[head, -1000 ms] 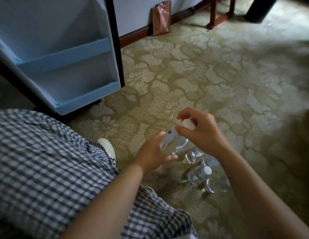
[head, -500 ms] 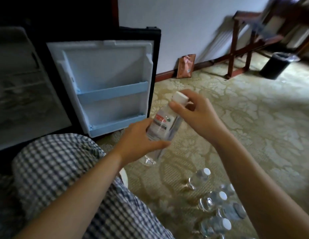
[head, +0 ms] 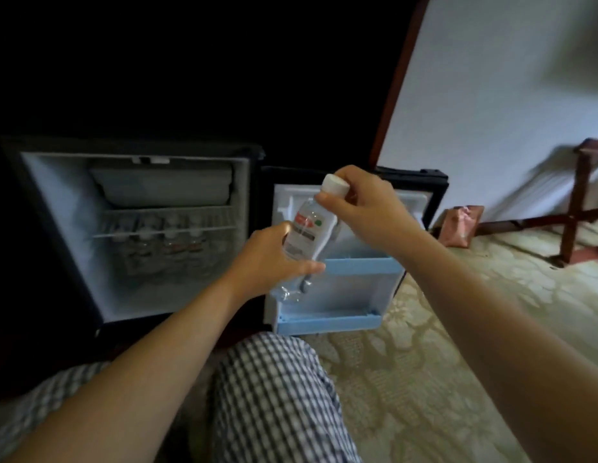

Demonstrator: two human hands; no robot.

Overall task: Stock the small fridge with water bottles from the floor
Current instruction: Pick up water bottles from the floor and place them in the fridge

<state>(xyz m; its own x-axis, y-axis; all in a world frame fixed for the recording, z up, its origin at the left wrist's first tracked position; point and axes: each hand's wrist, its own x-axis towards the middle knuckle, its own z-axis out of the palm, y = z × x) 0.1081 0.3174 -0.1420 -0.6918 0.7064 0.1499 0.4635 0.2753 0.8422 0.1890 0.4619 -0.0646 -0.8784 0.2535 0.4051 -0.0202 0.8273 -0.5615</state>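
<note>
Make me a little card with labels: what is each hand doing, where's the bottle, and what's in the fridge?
left hand: grips the water bottle low on its body
right hand: pinches its white cap
bottle: tilted, in front of the open fridge door
fridge: open; a blurry row of bottles stands under the wire shelf
door shelves: two, light blue

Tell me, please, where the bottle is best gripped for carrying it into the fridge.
Grip the bottle by its labelled body, coming from its left side, as the left hand does: the body is wide enough for fingers to wrap. It leans with its cap up and to the right, where the right hand has only a pinch. The body grip looks steadier for reaching the fridge.
</note>
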